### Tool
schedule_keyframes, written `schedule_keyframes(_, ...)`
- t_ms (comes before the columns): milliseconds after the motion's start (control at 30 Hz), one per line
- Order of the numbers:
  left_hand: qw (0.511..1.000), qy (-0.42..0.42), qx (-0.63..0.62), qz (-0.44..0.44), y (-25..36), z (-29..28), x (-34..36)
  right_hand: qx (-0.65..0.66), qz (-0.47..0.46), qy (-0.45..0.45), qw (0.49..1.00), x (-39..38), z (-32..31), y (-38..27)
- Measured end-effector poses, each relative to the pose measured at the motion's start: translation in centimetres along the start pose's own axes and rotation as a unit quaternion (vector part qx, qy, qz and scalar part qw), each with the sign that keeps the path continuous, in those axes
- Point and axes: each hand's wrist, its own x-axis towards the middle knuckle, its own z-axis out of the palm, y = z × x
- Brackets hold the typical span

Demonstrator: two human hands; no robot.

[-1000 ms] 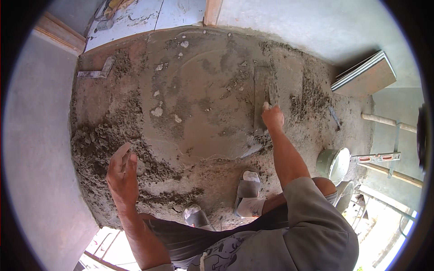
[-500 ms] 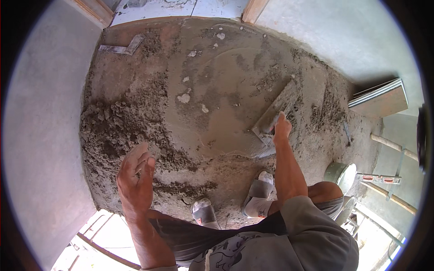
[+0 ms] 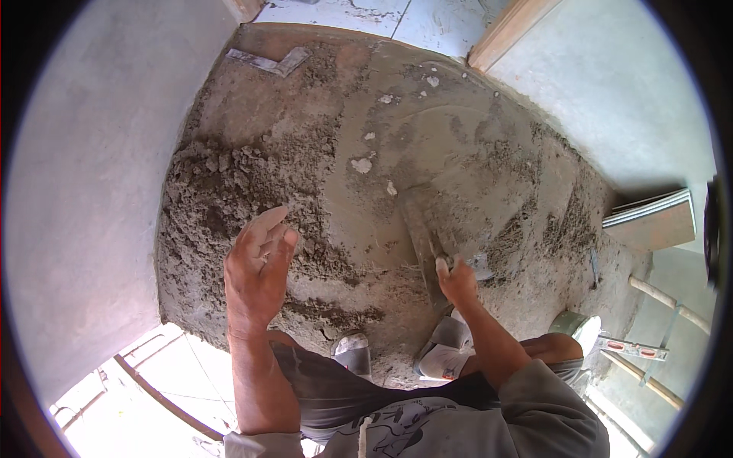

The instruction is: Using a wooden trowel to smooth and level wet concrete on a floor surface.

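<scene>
My right hand (image 3: 458,282) grips a flat steel trowel (image 3: 418,237), whose long blade lies on the mortar, slanting from upper left down toward my feet. Around and beyond the blade spreads smeared wet mortar (image 3: 427,130), dotted with pale lumps. My left hand (image 3: 258,275) is raised with curved, dusty fingers apart and nothing visible in it, over coarse crumbly mortar (image 3: 214,183) along the left wall. My slippered feet (image 3: 353,355) are just below the worked area, the right one partly behind my forearm.
An angled metal piece (image 3: 267,62) lies near the tiled doorway floor (image 3: 336,15) and wooden frame (image 3: 504,34). At right stand stacked boards or tiles (image 3: 649,225), a bucket (image 3: 565,324), a spirit level (image 3: 634,347) and poles (image 3: 668,301). Plastered walls (image 3: 84,191) border the floor.
My right hand and trowel have come nearer my feet, and the blade has swung round to slant the opposite way. The view has shifted, moving floor and walls rightward in the picture.
</scene>
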Motion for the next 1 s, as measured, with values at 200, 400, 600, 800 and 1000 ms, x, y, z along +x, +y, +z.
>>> schedule_keyframes(200,0.998,0.045,0.010,-0.031,0.0,-1.1,-0.9,-0.086,-0.182,-0.119,0.972,1.1,1.3,-9.1)
schedule_keyframes(400,0.999,0.012,-0.012,-0.043,0.5,-0.6,-0.6,-0.118,-0.056,-0.073,0.989,7.4,-1.0,-5.8)
schedule_keyframes(600,0.999,0.023,0.017,-0.044,0.5,-0.6,-0.4,-0.116,0.203,0.070,0.970,7.0,-5.4,8.2)
schedule_keyframes(800,1.000,0.003,0.004,-0.031,0.7,0.0,-1.1,0.392,0.370,0.137,0.831,12.3,-4.4,14.1)
schedule_keyframes(1000,0.997,0.020,0.020,-0.071,-0.1,-1.1,-2.0,0.236,0.268,0.081,0.931,18.3,-6.2,8.6)
